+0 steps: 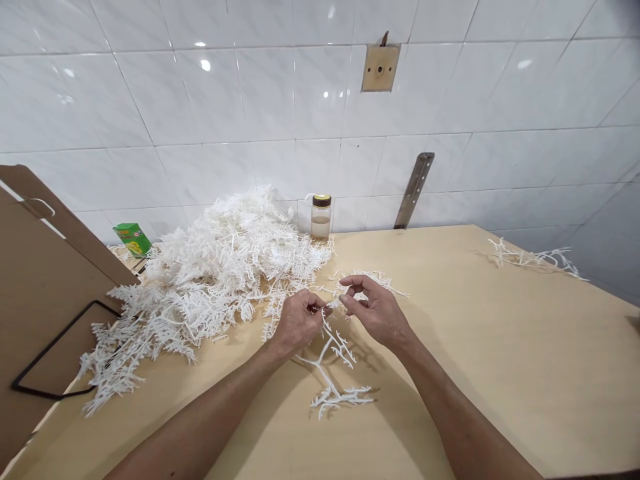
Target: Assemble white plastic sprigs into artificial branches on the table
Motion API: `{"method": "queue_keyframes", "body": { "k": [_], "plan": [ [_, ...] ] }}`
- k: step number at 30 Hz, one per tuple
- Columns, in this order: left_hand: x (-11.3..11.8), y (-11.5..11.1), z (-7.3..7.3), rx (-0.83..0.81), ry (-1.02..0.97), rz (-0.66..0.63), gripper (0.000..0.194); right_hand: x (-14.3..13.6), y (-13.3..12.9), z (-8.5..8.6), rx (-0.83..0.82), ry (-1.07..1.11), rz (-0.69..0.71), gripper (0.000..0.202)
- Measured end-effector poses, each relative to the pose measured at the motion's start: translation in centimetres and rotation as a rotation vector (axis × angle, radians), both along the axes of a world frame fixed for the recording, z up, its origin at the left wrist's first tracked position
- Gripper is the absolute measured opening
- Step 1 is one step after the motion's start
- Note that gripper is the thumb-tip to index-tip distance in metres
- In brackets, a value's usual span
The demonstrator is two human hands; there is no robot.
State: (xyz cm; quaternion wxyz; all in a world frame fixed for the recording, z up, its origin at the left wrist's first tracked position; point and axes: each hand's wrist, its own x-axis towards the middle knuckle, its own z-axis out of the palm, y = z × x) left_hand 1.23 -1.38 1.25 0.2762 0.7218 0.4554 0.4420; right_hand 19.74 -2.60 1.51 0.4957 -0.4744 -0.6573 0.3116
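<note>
My left hand [301, 321] is closed in a pinch on a white plastic branch [327, 375], whose forked twigs hang down over the table toward me. Close by on the right, my right hand [376, 312] has its thumb and index finger at a small white sprig [336, 303] between the two hands. Its fingers are curled, and the fingertips seem to pinch the sprig's end. Just behind the hands lie loose white sprigs [373, 283] on the table, partly hidden by my right hand.
A big heap of white plastic sprigs [225, 260] covers the left. Behind it stand a lidded bottle [321, 220] and a green box [133, 240]. Cardboard [60, 287] rises at far left beside a black wire frame [37, 360]. More branches [537, 257] lie at right on the table [525, 360].
</note>
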Motion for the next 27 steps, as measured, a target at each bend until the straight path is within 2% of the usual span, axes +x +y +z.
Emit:
{"method": "queue_keyframes", "body": {
  "k": [6, 9, 16, 22, 27],
  "plan": [
    [0.0, 0.0, -0.4, 0.007, 0.138, -0.047, 0.012, -0.3, -0.1, 0.3, 0.021, -0.276, 0.118, 0.019],
    [-0.2, 0.2, -0.6, -0.037, 0.165, -0.052, 0.014, -0.4, -0.1, 0.2, -0.008, -0.332, 0.143, 0.018],
    [-0.5, 0.9, -0.8, -0.289, -0.003, -0.170, 0.023, 0.0, 0.0, 0.2, -0.094, -0.333, 0.069, 0.020],
    [-0.7, 0.9, -0.4, -0.338, 0.038, -0.222, 0.024, 0.5, -0.1, 0.5, -0.332, -0.221, 0.182, 0.027],
    [-0.8, 0.8, -0.2, -0.361, 0.103, -0.198, 0.021, 0.8, -0.2, 0.1, -0.460, -0.169, 0.262, 0.031]
  ]
}}
